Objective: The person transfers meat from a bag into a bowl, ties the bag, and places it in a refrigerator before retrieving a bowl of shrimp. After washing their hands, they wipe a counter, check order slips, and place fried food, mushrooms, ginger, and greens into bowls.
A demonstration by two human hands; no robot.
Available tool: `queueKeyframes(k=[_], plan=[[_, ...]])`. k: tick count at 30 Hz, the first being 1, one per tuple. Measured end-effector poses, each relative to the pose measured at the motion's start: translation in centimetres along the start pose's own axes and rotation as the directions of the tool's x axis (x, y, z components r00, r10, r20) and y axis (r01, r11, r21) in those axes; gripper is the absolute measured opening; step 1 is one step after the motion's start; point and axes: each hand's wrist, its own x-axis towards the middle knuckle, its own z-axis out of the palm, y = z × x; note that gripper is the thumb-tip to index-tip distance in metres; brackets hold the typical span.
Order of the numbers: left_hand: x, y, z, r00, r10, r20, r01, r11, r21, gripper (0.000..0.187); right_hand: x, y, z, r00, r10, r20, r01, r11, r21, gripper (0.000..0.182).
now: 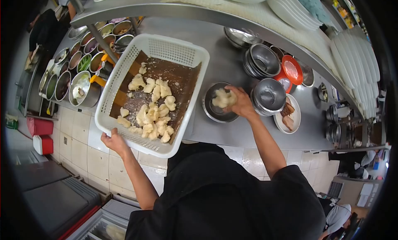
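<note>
My left hand (115, 142) is closed on the near left rim of a white perforated plastic basket (195, 53), which is tilted up on that side of the counter. Brown lining covers the basket's bottom, and pale yellow, lumpy battered pieces (153, 115) lie on it with crumbs around them. Over a round metal bowl (208, 109), my right hand (239, 100) has its fingers around a similar pale battered piece (224, 98), slightly blurred. The bowl stands on the steel counter just right of the basket.
Stacked metal bowls (269, 95), red bowls (292, 69) and a white plate with meat pieces (289, 120) stand right of my right hand. Metal tubs of ingredients (83, 90) line the left. A shelf (186, 10) with white plates overhangs the counter. Other people are at the edges.
</note>
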Motion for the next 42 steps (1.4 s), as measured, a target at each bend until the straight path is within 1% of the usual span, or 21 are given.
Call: queueKeyframes(k=[5, 7, 8, 9, 11, 12, 13, 14, 15, 16, 17, 19, 21, 23, 25, 27, 29, 31, 34, 38, 42], plan=[[0.0, 0.0, -0.1, 1.0, -0.016, 0.016, 0.017, 1.0, -0.006, 0.041, -1.0, -0.1, -0.9, 0.999, 0.004, 0.041, -0.009, 0.992, 0.128, 0.084], [0.1, -0.6, 0.2, 0.999, 0.022, -0.036, -0.02, 0.998, 0.061, 0.041, -0.9, -2.1, -1.8, 0.999, -0.024, -0.03, 0.022, 0.998, -0.058, 0.078], [0.4, -1.0, -0.1, 0.995, 0.063, -0.081, -0.052, 0.99, 0.13, 0.04, -0.2, -2.8, -1.5, 0.989, -0.082, -0.124, 0.075, 0.995, -0.063, 0.07], [0.7, -1.5, -0.4, 0.99, 0.078, -0.121, -0.061, 0.988, 0.141, 0.04, 0.6, -4.2, -0.8, 0.988, -0.115, -0.102, 0.111, 0.993, -0.047, 0.07], [0.8, -1.9, -0.3, 0.991, 0.122, -0.059, -0.116, 0.989, 0.096, 0.042, 2.1, -9.0, -0.7, 0.913, -0.38, -0.152, 0.399, 0.907, 0.132, 0.067], [0.7, -1.6, -0.3, 0.988, 0.133, -0.08, -0.125, 0.987, 0.099, 0.042, 3.1, -11.6, 0.1, 0.835, -0.537, -0.122, 0.549, 0.829, 0.107, 0.066], [0.4, -0.9, -0.2, 0.996, 0.069, -0.052, -0.067, 0.997, 0.045, 0.04, 4.1, -13.6, 1.8, 0.855, -0.519, -0.008, 0.513, 0.842, 0.164, 0.073], [0.2, -0.4, 0.0, 1.0, 0.005, -0.018, -0.005, 1.0, -0.01, 0.039, 5.3, -15.0, 4.2, 0.827, -0.558, 0.065, 0.558, 0.829, 0.031, 0.083], [0.1, -0.3, 0.1, 1.0, 0.009, -0.03, -0.01, 1.0, -0.014, 0.039, 6.1, -17.0, 5.8, 0.859, -0.437, 0.266, 0.472, 0.878, -0.082, 0.104], [0.1, -0.4, 0.1, 1.0, 0.019, -0.023, -0.019, 1.0, -0.02, 0.039, 7.6, -17.6, 8.8, 0.854, -0.371, 0.363, 0.451, 0.877, -0.164, 0.124], [0.1, -0.6, 0.1, 0.999, 0.027, -0.018, -0.027, 0.999, -0.026, 0.038, 8.2, -17.6, 11.6, 0.848, -0.38, 0.37, 0.462, 0.872, -0.162, 0.124], [0.1, -0.7, 0.1, 0.997, 0.058, -0.049, -0.059, 0.998, -0.03, 0.035, 8.3, -18.8, 14.7, 0.809, -0.238, 0.537, 0.422, 0.871, -0.251, 0.133], [-0.1, -0.5, 0.2, 0.999, 0.04, -0.028, -0.041, 0.998, -0.056, 0.033, 7.3, -20.1, 14.6, 0.762, -0.286, 0.581, 0.517, 0.81, -0.278, 0.136], [-0.7, 0.7, 0.3, 0.999, -0.011, -0.051, 0.007, 0.997, -0.074, 0.031, 5.7, -21.0, 14.2, 0.589, -0.388, 0.709, 0.668, 0.728, -0.156, 0.133], [-0.5, 0.6, 0.3, 1.0, 0.001, -0.024, -0.004, 0.995, -0.096, 0.032, 4.6, -22.1, 14.9, 0.556, -0.356, 0.751, 0.712, 0.67, -0.21, 0.127], [-0.4, 0.2, 0.4, 0.999, 0.011, -0.036, -0.015, 0.996, -0.092, 0.033, 4.4, -21.6, 16.4, 0.508, -0.463, 0.726, 0.784, 0.598, -0.167, 0.12], [-0.4, 0.2, 0.3, 1.0, 0.016, -0.02, -0.018, 0.996, -0.083, 0.032, 4.2, -21.8, 16.7, 0.512, -0.49, 0.706, 0.802, 0.567, -0.188, 0.109], [-0.4, 0.1, 0.3, 1.0, 0.02, -0.01, -0.021, 0.995, -0.099, 0.032, 4.1, -21.6, 16.8, 0.417, -0.479, 0.772, 0.823, 0.56, -0.098, 0.094], [-0.5, 0.5, 0.5, 1.0, 0.003, -0.008, -0.004, 0.992, -0.122, 0.032, 3.3, -21.1, 16.8, 0.481, -0.552, 0.681, 0.822, 0.554, -0.132, 0.08], [-0.4, 0.5, 0.5, 1.0, 0.031, -0.005, -0.031, 0.995, -0.099, 0.034, 3.7, -20.1, 17.8, 0.491, -0.616, 0.616, 0.828, 0.549, -0.111, 0.068], [-0.6, 0.9, 0.3, 1.0, 0.013, 0.022, -0.011, 0.993, -0.115, 0.034, 6.1, -19.6, 18.6, 0.582, -0.657, 0.48, 0.756, 0.655, -0.02, 0.047]])
